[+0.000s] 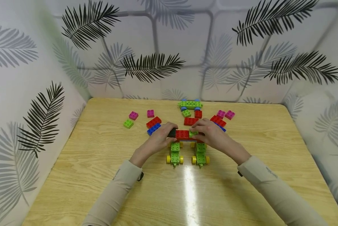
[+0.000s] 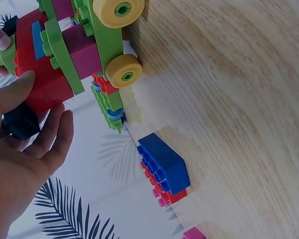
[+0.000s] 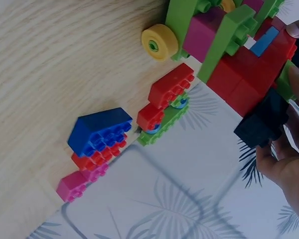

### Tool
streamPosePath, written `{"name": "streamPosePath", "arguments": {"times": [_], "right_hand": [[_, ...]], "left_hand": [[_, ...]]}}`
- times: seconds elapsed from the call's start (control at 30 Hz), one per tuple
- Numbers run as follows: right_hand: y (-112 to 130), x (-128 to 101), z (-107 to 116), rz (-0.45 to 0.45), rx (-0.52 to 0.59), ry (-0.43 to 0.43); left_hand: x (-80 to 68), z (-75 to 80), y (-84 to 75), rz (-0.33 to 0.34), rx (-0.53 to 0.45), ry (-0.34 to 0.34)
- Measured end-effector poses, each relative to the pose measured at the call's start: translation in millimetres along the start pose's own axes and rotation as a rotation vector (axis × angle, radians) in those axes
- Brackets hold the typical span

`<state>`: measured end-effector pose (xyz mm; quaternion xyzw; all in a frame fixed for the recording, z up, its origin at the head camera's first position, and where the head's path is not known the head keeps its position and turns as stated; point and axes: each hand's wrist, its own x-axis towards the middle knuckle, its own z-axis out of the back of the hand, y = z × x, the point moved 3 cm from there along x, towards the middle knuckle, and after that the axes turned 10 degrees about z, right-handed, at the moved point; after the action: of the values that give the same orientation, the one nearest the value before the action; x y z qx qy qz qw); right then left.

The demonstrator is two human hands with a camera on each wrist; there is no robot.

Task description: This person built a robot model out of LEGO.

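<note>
A built toy of bricks stands in the middle of the table, with a red brick beam [image 1: 182, 134] across two green wheeled bases with yellow wheels [image 2: 124, 70]. My left hand [image 1: 161, 137] holds the black brick [image 2: 21, 121] at the beam's left end, its thumb lying against the red side. At the right end my right hand [image 1: 211, 134] pinches a light green brick [image 1: 193, 133] on top of the beam. Beside it, a second black brick [image 3: 261, 119] meets that hand's fingertips in the right wrist view. Purple bricks [image 2: 82, 51] sit between green layers below.
Behind the toy stands a green wheeled base [image 1: 190, 104] with blue wheels, near red bricks [image 1: 191, 121] and a green brick [image 1: 187, 113]. Red, blue [image 1: 154, 129] and pink bricks [image 1: 133, 115] lie on both sides. A patterned wall borders the table [image 1: 101, 188].
</note>
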<state>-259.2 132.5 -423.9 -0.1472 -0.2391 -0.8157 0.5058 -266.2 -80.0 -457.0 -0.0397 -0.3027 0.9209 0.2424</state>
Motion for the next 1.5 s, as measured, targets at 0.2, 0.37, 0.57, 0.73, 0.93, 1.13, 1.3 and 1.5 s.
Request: {"name": "streamPosePath", "arguments": {"times": [0.2, 0.37, 0.57, 0.73, 0.93, 1.13, 1.3, 1.5], "right_hand": [[-3.8, -6.4, -4.3, -0.025, 0.022, -0.043], [-7.5, -10.3, -7.4, -0.068, 0.066, -0.080], [-11.1, -12.5, -9.7, -0.046, 0.091, -0.108], [-13.9, -9.8, -9.2, -0.048, 0.109, -0.082], [-14.3, -18.4, -12.0, -0.062, 0.068, -0.022], [-15.1, -27.4, -13.0, -0.053, 0.037, -0.072], [-15.2, -27.0, -10.7, -0.098, 0.083, -0.058], [-13.6, -23.1, -8.4, -0.184, 0.093, 0.019]], "left_hand": [[-0.6, -3.0, 1.9, -0.001, 0.003, -0.006], [-0.7, -2.1, 2.9, -0.010, -0.001, -0.017], [0.1, 0.8, 3.6, -0.007, -0.005, -0.006], [1.4, 2.7, 4.7, -0.008, -0.020, -0.018], [1.6, -0.5, 4.9, -0.010, -0.017, -0.006], [1.1, -3.0, 4.3, -0.009, -0.008, -0.010], [1.7, -2.5, 2.7, -0.014, -0.011, -0.007], [2.3, -1.9, 2.3, -0.008, -0.015, 0.000]]}}
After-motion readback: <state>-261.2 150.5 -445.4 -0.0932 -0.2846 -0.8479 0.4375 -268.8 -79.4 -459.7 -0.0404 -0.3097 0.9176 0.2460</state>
